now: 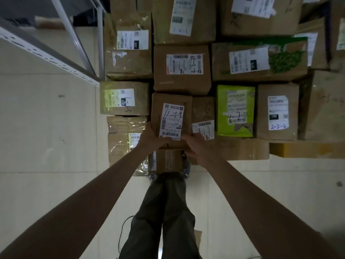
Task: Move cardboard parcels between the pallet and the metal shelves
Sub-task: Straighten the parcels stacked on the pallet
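left grip, right grip clasp parcel near edge | bare floor leftward

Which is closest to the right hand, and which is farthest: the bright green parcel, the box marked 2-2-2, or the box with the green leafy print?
From the right hand, in the head view:
1. Green parcel, just up and to its right.
2. Box marked 2-2-2, further right, beside the green parcel.
3. Leafy-print box, in the row beyond those two.
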